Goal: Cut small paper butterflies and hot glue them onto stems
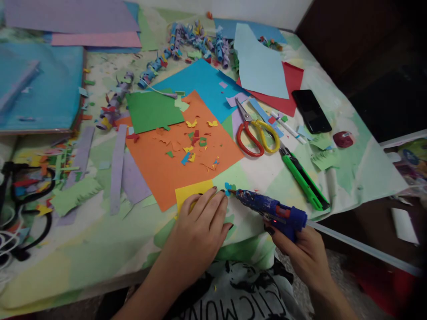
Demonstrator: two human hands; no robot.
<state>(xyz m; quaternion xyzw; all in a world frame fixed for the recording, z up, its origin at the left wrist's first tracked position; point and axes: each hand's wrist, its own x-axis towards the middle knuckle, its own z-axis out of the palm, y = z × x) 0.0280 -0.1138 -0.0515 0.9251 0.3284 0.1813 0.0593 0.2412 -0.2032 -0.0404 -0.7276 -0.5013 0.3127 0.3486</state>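
Note:
My right hand (305,251) is wrapped round the grip of a blue hot glue gun (267,206), with a clear glue stick (363,249) jutting from its back. The gun's nozzle touches or nearly touches a small blue paper butterfly (228,188) on the tablecloth. My left hand (202,224) lies palm down with its fingers stretched out, partly over a yellow paper sheet (193,190). Its fingertips end beside the butterfly; whether they press on it I cannot tell. An orange sheet (150,171) holding tiny paper scraps and two yellow butterflies lies just beyond.
Scissors (248,133), a green box cutter (305,180) and a black phone (312,111) lie to the right. Curled paper tubes (173,42) stretch across the back. At left are purple strips (118,171), a blue folder (43,89) and black-framed glasses (36,200).

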